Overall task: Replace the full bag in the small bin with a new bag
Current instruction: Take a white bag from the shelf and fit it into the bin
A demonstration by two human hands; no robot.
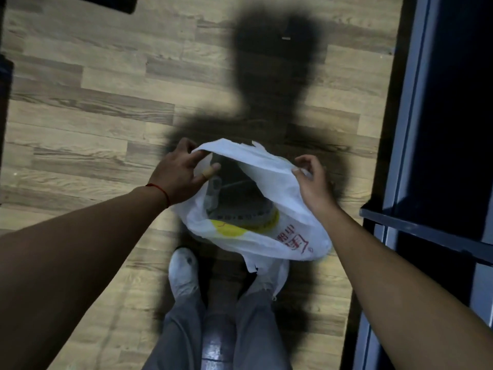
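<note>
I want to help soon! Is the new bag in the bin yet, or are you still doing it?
Nearly, but not finished. No full bag shows here, so I can't tell where it went. Right now the left hand and right hand are each pinching the rim of a white plastic bag with red and yellow print, stretching it open over the dark bin on the floor. Still left: pulling the edge down all around the bin's rim.

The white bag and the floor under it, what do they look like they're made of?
White bag: thin plastic film, slightly translucent, judging by its crinkles, printed logo and the dark shapes showing through. Floor: wood-look planks with staggered joints and a low sheen, whether laminate, vinyl or real wood can't be told.
</note>
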